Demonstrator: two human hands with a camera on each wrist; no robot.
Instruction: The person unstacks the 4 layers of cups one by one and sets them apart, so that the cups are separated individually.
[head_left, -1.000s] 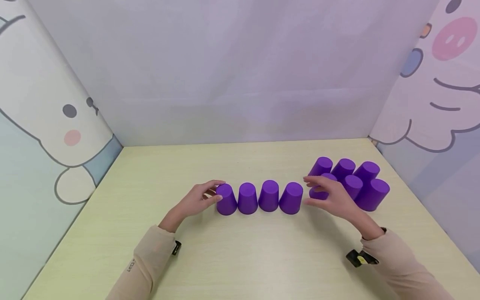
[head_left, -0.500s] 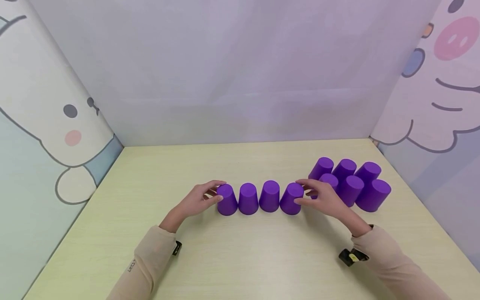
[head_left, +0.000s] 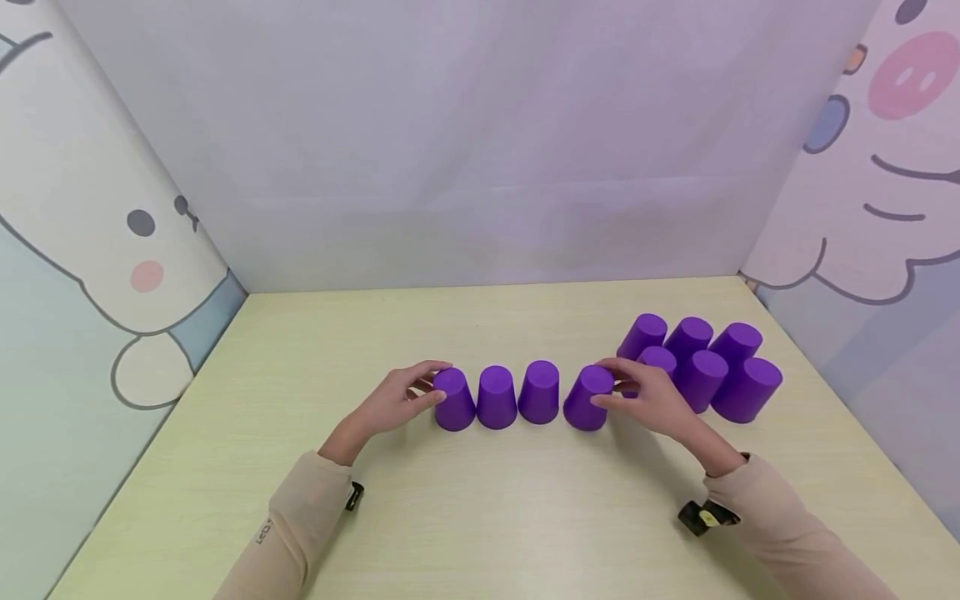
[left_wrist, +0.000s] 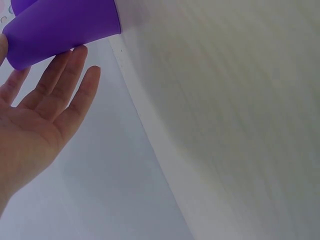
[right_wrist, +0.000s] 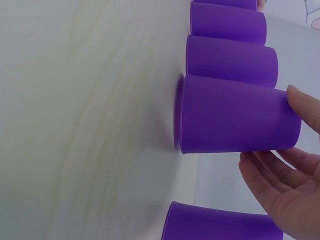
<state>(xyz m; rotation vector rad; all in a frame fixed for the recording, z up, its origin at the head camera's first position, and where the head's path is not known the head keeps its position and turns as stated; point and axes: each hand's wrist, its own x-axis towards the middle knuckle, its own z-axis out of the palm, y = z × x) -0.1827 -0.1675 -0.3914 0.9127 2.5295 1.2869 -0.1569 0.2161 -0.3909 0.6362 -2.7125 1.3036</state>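
Four-in-a-row style aside, several upside-down purple cups stand in a line at the middle of the table. My left hand (head_left: 397, 397) holds the leftmost cup (head_left: 454, 404) near its top, thumb in front and fingers behind; the left wrist view shows fingertips along the side of this cup (left_wrist: 65, 30). At the other end, my right hand (head_left: 651, 398) pinches the rightmost cup (head_left: 587, 404) between thumb and fingers. Seen from the right wrist, that cup (right_wrist: 235, 117) has a dark shadow along its rim; whether it is lifted I cannot tell. Two cups, a left-middle (head_left: 496, 400) and a right-middle (head_left: 539, 396), stand between.
Behind and right of my right hand, several more upside-down purple cups (head_left: 745, 392) stand in a cluster. The pale wooden table (head_left: 495, 517) meets a light cloth backdrop (head_left: 480, 208) at the back, with printed cartoon panels (head_left: 150, 358) at the sides.
My right hand has moved left to the rightmost cup and taken hold of it. That cup has then shifted slightly right, opening a small gap beside its neighbour. My left hand stays put.
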